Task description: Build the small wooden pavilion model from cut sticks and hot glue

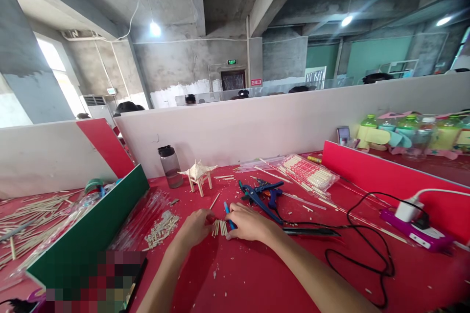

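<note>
A short row of cut wooden sticks [220, 228] lies on the red tabletop between my two hands. My left hand [196, 229] is at the row's left end, its fingers bent and pressed together by the sticks; what they pinch is hidden. My right hand [249, 222] is closed around a slim blue pen-like tool [230, 217] at the row's right end. A longer thin stick [215, 200] slants up just beyond my left fingers. Behind stands a small pavilion model [200, 176] made of sticks, with a peaked roof on legs.
Blue-handled cutters [262, 198] and a corded tool lie right of my hands. Stick offcuts [161, 230] are heaped left. Packed sticks [308, 173], a dark bottle [171, 166] and a purple power strip [418, 227] surround the workspace. Green [95, 225] and red [389, 173] dividers flank it.
</note>
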Action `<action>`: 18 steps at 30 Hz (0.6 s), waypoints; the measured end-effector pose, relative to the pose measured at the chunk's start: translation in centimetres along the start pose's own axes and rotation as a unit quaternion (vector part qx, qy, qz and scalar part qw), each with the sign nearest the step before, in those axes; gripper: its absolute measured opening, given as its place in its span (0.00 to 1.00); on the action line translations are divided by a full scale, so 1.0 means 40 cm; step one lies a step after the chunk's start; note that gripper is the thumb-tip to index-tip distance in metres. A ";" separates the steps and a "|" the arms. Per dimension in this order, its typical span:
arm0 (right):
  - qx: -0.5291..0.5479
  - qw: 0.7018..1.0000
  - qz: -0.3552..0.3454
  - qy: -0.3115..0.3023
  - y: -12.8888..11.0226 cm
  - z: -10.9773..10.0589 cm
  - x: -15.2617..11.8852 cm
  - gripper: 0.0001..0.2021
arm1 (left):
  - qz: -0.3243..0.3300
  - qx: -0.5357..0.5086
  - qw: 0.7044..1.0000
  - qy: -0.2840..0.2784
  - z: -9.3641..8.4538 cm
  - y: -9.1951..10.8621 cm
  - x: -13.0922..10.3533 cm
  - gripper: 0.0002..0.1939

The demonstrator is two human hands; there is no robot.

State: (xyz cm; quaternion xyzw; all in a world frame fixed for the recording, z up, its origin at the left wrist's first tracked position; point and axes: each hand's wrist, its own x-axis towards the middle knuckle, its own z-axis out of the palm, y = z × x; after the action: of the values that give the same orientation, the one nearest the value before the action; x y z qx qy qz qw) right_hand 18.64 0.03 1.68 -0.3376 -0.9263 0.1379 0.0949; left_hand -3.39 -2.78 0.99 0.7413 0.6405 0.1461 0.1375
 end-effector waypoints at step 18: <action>0.000 0.994 0.000 0.106 0.009 0.020 0.020 0.10 | -0.065 -0.001 0.998 0.005 0.027 0.037 -0.005 0.05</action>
State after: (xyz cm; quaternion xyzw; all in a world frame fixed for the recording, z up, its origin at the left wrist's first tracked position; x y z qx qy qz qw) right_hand 18.02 0.67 0.89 -0.3507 -0.9110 0.1012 0.1921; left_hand -1.66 -3.22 0.57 0.6975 0.6875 0.1411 0.1447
